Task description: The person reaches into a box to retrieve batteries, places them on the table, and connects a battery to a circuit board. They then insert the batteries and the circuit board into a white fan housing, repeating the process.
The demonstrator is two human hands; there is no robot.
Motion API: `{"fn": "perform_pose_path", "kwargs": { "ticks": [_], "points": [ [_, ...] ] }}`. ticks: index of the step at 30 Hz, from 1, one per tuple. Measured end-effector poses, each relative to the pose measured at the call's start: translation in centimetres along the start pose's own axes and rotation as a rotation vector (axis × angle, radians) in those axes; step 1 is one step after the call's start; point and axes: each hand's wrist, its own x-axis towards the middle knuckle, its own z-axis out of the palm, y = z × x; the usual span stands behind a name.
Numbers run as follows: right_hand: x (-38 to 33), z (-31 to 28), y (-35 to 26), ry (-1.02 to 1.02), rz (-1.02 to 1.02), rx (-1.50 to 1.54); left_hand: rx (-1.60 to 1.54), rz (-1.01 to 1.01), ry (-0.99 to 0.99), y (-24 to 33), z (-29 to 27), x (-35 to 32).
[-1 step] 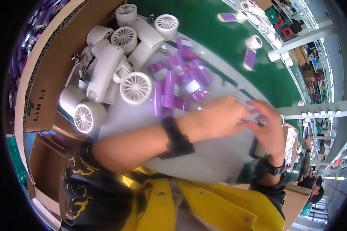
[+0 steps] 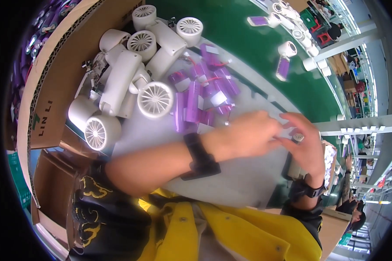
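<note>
My left hand point(image 2: 259, 132) reaches across the grey work surface point(image 2: 244, 180) from the lower left, a black band on its wrist. Its fingers are curled in and mostly hidden; whatever they pinch, if anything, cannot be made out. Facing it, my right hand point(image 2: 307, 141) has its thumb and fingers curved and apart, the thumb tip close to the left fingers. A small white ribbed part point(image 2: 298, 137) shows in the gap of the right hand; whether it is touched is unclear. Beyond my left forearm lie several purple-wrapped battery packs point(image 2: 194, 102) with thin leads.
White handheld fan housings point(image 2: 155, 100) are piled at the left, against a tall cardboard box point(image 2: 52, 108). A smaller open carton point(image 2: 52, 187) stands below it. Past the surface runs a green conveyor belt point(image 2: 244, 48) carrying a white fan with a purple battery point(image 2: 283, 67). Co-workers sit farther right.
</note>
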Motion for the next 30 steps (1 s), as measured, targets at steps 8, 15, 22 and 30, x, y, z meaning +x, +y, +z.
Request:
{"fn": "perform_pose_path", "kwargs": {
  "ticks": [8,15,22,30],
  "points": [
    [2.1,-0.6,-0.2,-0.111,-0.087,0.093,0.134,0.072,-0.072,-0.6,0.8,-0.8],
    [6.3,3.3,-4.0,-0.415,-0.327,0.183,0.042,0.159,-0.337,0.2,1.3,-1.9],
    [7.7,4.3,-2.2,-0.282,-0.405,0.217,0.028,0.020,-0.565,0.8,-0.2,-1.8],
    [2.0,-2.5,3.7,0.337,-0.221,0.867,0.066,0.236,-0.257,-1.0,1.0,-1.8]
  ]
}}
